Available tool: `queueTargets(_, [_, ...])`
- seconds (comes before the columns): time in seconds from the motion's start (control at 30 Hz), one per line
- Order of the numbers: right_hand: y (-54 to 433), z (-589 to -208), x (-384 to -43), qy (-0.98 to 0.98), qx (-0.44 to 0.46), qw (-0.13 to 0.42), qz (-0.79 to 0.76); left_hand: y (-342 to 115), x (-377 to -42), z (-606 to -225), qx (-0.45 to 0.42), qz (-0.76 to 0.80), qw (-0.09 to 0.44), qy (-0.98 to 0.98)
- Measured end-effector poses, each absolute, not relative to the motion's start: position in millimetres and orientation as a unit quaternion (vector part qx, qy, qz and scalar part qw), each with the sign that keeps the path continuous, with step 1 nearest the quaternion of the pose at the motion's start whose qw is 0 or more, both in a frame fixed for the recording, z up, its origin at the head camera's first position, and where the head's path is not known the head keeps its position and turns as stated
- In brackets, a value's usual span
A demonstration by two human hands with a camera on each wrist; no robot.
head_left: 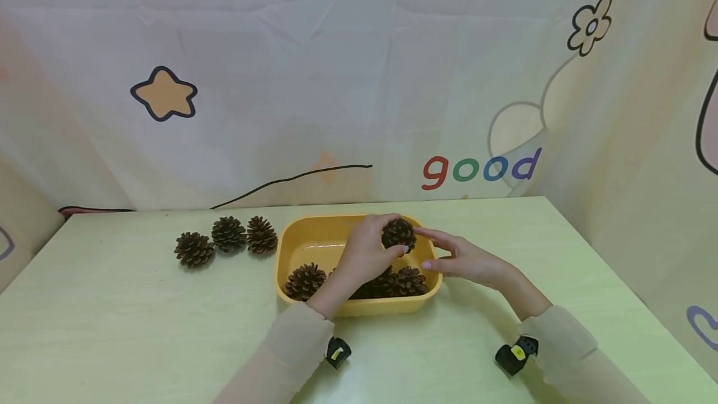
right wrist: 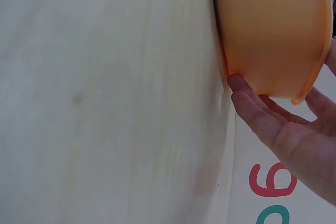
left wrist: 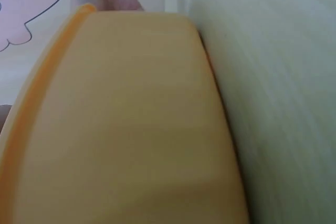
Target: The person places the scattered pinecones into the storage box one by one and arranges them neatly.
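My left hand (head_left: pixel 367 248) reaches over the yellow tub (head_left: pixel 314 220) and pinches a pine cone (head_left: pixel 399 235) between thumb and fingers, above the tub's right half. At the tub's right end, my right hand (head_left: pixel 468 260) holds the rim, its thumb tip over the edge. Its lower fingers (right wrist: pixel 257 111) lie along the outside of the end wall in the right wrist view. Inside the tub, several pine cones lie along the near side, among them one at the left (head_left: pixel 305 282) and one at the right (head_left: pixel 411 281); my left forearm partly hides others.
Three more pine cones, left (head_left: pixel 194 249), middle (head_left: pixel 228 234) and right (head_left: pixel 262 235), sit on the pale table (head_left: pixel 140 329) left of the tub. A printed curtain (head_left: pixel 269 92) hangs behind the table's back edge.
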State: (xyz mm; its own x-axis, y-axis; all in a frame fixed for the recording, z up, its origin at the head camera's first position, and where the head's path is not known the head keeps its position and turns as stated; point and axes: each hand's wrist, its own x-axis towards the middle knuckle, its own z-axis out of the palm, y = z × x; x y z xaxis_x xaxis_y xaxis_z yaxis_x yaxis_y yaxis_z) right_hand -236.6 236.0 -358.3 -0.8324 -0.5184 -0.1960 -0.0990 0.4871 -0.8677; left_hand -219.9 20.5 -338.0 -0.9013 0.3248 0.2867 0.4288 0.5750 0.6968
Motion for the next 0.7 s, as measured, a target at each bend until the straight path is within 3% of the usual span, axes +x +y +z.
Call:
queueTargets(0.33, [236.6,-359.4,-238.1,0.824,-0.198,0.226,-0.479,37.1,-221.7,-349.3,-0.182,-0.339,0.056,-0.921])
queueTargets(0.7, [237.4,-360.2,-239.0,0.824,-0.194,0.229,-0.480,39.0,-222.3,-353.7,-0.190,-0.289,0.014,-0.938])
